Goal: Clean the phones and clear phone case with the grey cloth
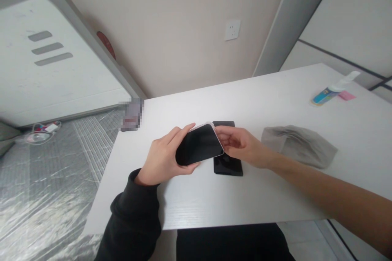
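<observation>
Two hands over a white wood-grain tabletop (pixel 269 98). The left hand (pixel 162 159) grasps one smartphone (pixel 199 144), black glass, pale rounded rim; the right hand (pixel 241 144) grips its edge, above one flat black rectangular device (pixel 228 167). Nearby: one crumpled grey cloth (pixel 298 147), one blue-and-white spray bottle (pixel 332 94).

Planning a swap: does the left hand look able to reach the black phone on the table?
Probably not yet: the left hand is full, gripping a smartphone over the black phone.
</observation>
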Tool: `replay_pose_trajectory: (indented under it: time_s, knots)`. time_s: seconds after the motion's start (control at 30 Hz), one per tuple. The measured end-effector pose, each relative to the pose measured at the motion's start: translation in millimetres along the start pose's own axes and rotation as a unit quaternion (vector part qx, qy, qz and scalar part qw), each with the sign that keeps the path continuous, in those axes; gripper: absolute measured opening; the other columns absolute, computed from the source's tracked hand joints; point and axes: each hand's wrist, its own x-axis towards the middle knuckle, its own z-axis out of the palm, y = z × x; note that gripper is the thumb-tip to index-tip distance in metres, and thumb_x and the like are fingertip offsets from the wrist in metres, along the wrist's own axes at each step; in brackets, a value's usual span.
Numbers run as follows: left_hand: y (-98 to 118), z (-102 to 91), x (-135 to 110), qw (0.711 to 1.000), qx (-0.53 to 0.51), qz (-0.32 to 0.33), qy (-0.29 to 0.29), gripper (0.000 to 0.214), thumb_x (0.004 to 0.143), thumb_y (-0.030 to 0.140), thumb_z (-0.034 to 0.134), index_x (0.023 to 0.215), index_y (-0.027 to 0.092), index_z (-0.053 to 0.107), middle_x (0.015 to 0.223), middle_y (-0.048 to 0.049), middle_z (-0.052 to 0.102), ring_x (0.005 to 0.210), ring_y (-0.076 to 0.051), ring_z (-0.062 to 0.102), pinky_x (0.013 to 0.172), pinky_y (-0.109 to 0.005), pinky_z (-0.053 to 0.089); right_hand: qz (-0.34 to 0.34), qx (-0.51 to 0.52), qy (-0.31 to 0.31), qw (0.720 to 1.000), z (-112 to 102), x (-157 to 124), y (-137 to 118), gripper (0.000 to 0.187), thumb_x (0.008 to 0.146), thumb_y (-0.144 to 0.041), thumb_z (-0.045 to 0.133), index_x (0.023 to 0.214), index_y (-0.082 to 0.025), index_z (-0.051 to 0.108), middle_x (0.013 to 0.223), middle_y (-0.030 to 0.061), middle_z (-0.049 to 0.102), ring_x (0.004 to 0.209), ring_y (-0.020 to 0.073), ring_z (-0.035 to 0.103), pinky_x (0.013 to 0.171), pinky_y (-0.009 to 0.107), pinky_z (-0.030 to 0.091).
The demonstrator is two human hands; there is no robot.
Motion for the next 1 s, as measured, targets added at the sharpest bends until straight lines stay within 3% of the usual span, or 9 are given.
replay_pose_trajectory:
  time_s: [0.13, 0.3, 0.47, 0.57, 0.67, 0.83, 1.0]
  knots:
    - [-0.7, 2.9, -0.9, 0.993, -0.12, -0.018, -0.005, 0.079, 0.073, 0.038, 0.079, 0.142, 0.024, 0.044, 0.132, -0.0103, 0.066, 0.116, -0.028, 0.067, 0.097, -0.042, 0.057, 0.009, 0.055, -0.039, 0.998, -10.2, 1.4, 7.7, 0.043, 0.086, -0.02, 0.073, 0.128, -0.019, 0.062, 0.11, 0.0063, 0.076, 0.1, 0.0171, 0.072, 0.089, 0.031, 0.056]
    - [1.8, 13.2, -0.2, 0.97, -0.241, -0.04, 0.003, 0.077, 0.076, 0.038, 0.078, 0.144, 0.021, 0.046, 0.145, -0.014, 0.059, 0.132, -0.032, 0.059, 0.113, -0.051, 0.047, 0.029, 0.091, -0.005, 0.995, -13.8, 6.7, 13.6, 0.037, 0.084, -0.035, 0.082, 0.115, -0.018, 0.069, 0.089, 0.0019, 0.078, 0.08, 0.0139, 0.075, 0.08, 0.026, 0.06]
    - [1.8, 26.7, 2.2, 0.909, -0.412, -0.048, 0.033, 0.077, 0.081, 0.04, 0.074, 0.149, 0.018, 0.046, 0.149, -0.0149, 0.057, 0.137, -0.035, 0.054, 0.118, -0.049, 0.04, 0.055, 0.077, 0.052, 0.994, -10.9, 8.5, 10.5, 0.042, 0.085, -0.048, 0.079, 0.113, -0.018, 0.071, 0.094, 0.0057, 0.08, 0.086, 0.0177, 0.078, 0.078, 0.027, 0.062]
    - [0.2, 32.8, 2.9, 0.887, -0.454, -0.069, 0.044, 0.075, 0.081, 0.037, 0.075, 0.149, 0.016, 0.048, 0.149, -0.0154, 0.056, 0.137, -0.036, 0.053, 0.118, -0.047, 0.04, 0.065, 0.032, 0.085, 0.994, -8.8, 8.4, 6.6, 0.045, 0.086, -0.051, 0.075, 0.117, -0.019, 0.071, 0.098, 0.0073, 0.08, 0.09, 0.0196, 0.078, 0.082, 0.031, 0.063]
    - [-1.0, 34.8, 4.6, 0.9, -0.427, -0.075, 0.056, 0.071, 0.081, 0.033, 0.075, 0.146, 0.017, 0.051, 0.146, -0.0154, 0.057, 0.134, -0.035, 0.055, 0.116, -0.046, 0.041, 0.074, -0.003, 0.117, 0.99, -7.3, 9.4, 5.1, 0.05, 0.084, -0.054, 0.076, 0.12, -0.018, 0.07, 0.098, 0.0072, 0.08, 0.089, 0.0202, 0.078, 0.083, 0.033, 0.063]
    - [-1.6, 35.5, 8.5, 0.943, -0.319, -0.03, 0.088, 0.067, 0.079, 0.031, 0.075, 0.141, 0.019, 0.052, 0.138, -0.015, 0.057, 0.131, -0.032, 0.055, 0.114, -0.047, 0.041, 0.048, -0.028, 0.143, 0.988, -7.2, 12.2, 8.0, 0.071, 0.079, -0.059, 0.078, 0.133, -0.018, 0.058, 0.083, 0.0035, 0.08, 0.082, 0.0215, 0.078, 0.078, 0.035, 0.064]
    - [0.2, 38.1, 5.9, 0.968, -0.228, -0.018, 0.107, 0.077, 0.076, 0.025, 0.075, 0.146, 0.021, 0.044, 0.14, -0.0163, 0.053, 0.132, -0.032, 0.054, 0.113, -0.046, 0.043, 0.048, -0.033, 0.149, 0.987, -6.9, 13.3, 6.0, 0.07, 0.075, -0.065, 0.078, 0.124, -0.022, 0.052, 0.075, -0.0004, 0.076, 0.073, 0.0181, 0.076, 0.067, 0.028, 0.061]
